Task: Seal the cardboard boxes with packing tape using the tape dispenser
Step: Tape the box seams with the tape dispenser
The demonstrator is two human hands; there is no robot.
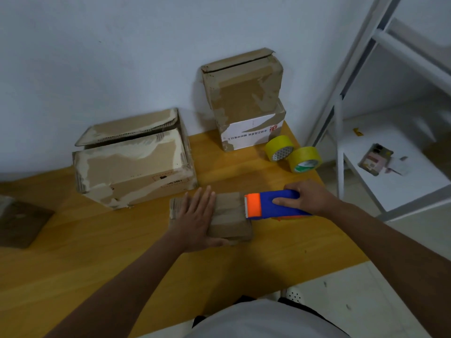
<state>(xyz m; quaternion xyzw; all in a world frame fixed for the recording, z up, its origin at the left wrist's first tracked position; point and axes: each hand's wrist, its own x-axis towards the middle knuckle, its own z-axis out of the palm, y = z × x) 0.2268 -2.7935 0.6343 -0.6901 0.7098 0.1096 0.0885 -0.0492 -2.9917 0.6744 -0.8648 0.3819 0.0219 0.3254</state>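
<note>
A wooden table (pixel 102 252) stands against a pale wall and carries all the boxes. The biggest, a wide cardboard box (pixel 133 164) with torn tape patches and its top flap ajar, sits at the back left against the wall. To its right, a tall box (pixel 244 93) stands on a white-labelled box (pixel 253 132), its top flap also slightly lifted. Nearest the person lies a small flat box (pixel 229 215), in front of the wide one. The left hand (pixel 195 220) lies flat on its left half, fingers straight and spread, pressing down. The right hand (pixel 310 197) wraps around a blue tape dispenser (pixel 273 204), thumb across its side; the orange toothed end touches the small box's right edge. Two yellow tape rolls (pixel 292 153) rest touching each other just beside the white-labelled box, near the table's right edge.
</note>
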